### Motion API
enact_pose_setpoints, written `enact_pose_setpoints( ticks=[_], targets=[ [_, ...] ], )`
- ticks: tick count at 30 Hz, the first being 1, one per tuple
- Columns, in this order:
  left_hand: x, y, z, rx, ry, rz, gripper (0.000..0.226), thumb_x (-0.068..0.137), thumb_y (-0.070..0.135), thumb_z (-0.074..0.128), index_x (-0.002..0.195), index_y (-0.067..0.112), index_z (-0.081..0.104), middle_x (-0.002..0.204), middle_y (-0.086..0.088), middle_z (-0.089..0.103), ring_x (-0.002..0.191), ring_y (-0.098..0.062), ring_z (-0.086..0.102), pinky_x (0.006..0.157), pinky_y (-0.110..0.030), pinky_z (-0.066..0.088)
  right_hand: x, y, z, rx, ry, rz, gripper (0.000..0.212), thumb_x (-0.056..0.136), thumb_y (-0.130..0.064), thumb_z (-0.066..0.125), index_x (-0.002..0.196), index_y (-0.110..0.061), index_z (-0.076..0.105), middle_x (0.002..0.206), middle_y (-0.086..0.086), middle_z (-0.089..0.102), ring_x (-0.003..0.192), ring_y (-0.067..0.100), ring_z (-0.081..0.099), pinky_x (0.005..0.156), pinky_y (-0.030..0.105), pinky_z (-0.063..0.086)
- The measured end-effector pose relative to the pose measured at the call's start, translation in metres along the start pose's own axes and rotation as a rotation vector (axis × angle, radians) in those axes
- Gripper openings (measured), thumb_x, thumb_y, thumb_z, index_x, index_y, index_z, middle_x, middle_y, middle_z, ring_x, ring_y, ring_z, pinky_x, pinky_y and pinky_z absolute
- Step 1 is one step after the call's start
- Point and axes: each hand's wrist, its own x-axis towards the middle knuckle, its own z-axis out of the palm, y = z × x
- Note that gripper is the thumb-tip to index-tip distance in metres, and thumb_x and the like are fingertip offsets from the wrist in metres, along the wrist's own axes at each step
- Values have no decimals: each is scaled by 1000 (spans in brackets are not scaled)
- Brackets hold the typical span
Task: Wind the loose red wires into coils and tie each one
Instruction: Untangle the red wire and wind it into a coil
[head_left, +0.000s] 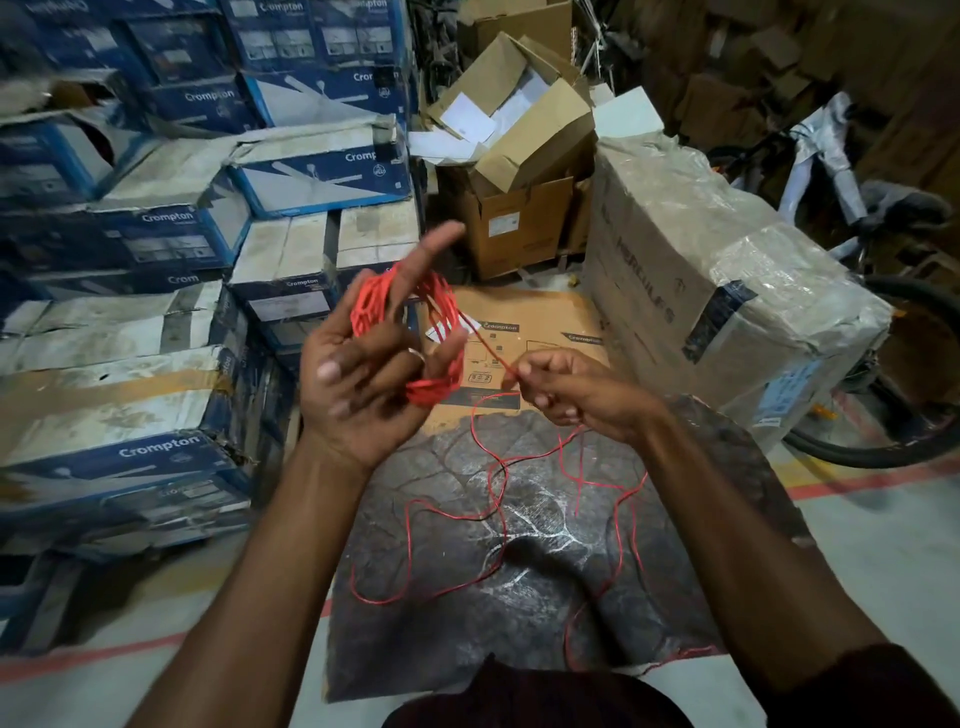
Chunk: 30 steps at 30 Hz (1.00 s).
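Fingers (422, 260) of my left hand (358, 379) are spread and mostly straight, palm towards me, not clenched; the coil (439, 387) of red wire is looped round them, from the forefinger at the far side to the lower fingers at the near side. One of these fingers wears a ring (415, 355). My right hand (571, 395), just right of the coil, has its fingers curled and pinches the loose wire (498, 499) between thumb and forefinger. A short taut stretch runs from the coil to that pinch. Below the right hand the rest of the wire hangs down and lies in slack loops on a dark mat (519, 582) on the floor, near me. A second, darker strand crosses these loops; I cannot tell its colour for certain. Beyond the mat lies a flat cardboard sheet (550, 317) with printed panels, partly under the mat's far edge. To the left are stacked blue boxes (156, 234), dusty on top, several torn. At the far middle stands an open brown box (519, 228) holding paper and cardboard scraps. To the right is a large carton (727, 291) wrapped in clear film, and right of it a bicycle tyre (924, 306), partly out of view.
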Motion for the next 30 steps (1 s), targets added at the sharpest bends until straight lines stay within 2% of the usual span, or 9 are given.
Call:
enact_pose_setpoints(
  ticks=[2,6,8,11,15,19,24,27,30],
  targets=[
    [7,8,0,-17,52,123,63,107,43,8,162,11,5,81,-18,76,32,-4,29,122,-33,16,-4,3,2,-186,73,-13,34,104,-31,51,84,-10,68,56,-5,41,46,3,31,48,16,30],
    [22,30,5,-64,98,343,60,110,38,10,161,6,7,133,-27,62,43,-19,55,123,-46,21,-14,5,-1,-328,163,-74,42,105,-35,46,74,-13,66,59,6,37,57,9,33,59,21,30],
    [29,39,8,-25,183,455,59,110,34,10,159,-1,16,141,-32,53,73,-34,74,121,-54,25,-19,3,-2,-398,166,-97,40,106,-32,46,79,-11,68,68,10,45,63,13,37,62,22,31],
    [35,46,1,124,405,572,59,109,35,19,143,-9,39,148,-34,45,117,-50,63,103,-65,45,-25,-4,1,-470,141,-130,35,108,-14,46,85,-7,70,76,-14,65,73,-4,55,75,11,40],
    [41,38,-19,583,784,478,59,108,48,22,150,11,42,156,-17,42,135,-46,48,95,-60,54,-34,-23,5,-560,123,-201,28,104,0,52,86,5,72,67,-21,65,62,-10,55,64,5,38],
    [31,1,-41,1218,872,90,45,101,62,30,132,37,51,110,13,59,108,-23,59,95,-44,52,-36,-45,7,-624,150,-310,20,99,-18,63,88,-13,79,67,-19,57,61,-1,41,59,20,32],
    [16,-19,-56,1450,651,-320,65,101,66,24,159,39,17,149,-2,53,101,-34,73,75,-39,62,-34,-57,6,-739,223,-392,10,91,-16,76,91,-7,81,65,-19,50,63,-1,42,62,14,32],
    [11,-16,-47,1594,543,-415,66,102,65,18,159,34,19,104,-6,79,56,-30,67,51,-28,50,-35,-59,5,-734,251,-421,8,90,-12,77,93,-6,80,73,-10,57,68,-1,52,65,11,36],
    [3,-18,-40,1506,496,-479,63,105,57,13,157,28,30,64,-12,71,34,-15,38,41,-21,36,-37,-67,-5,-800,310,-435,10,95,-18,73,101,-13,79,87,-3,68,73,23,56,65,33,43]
  ],
)
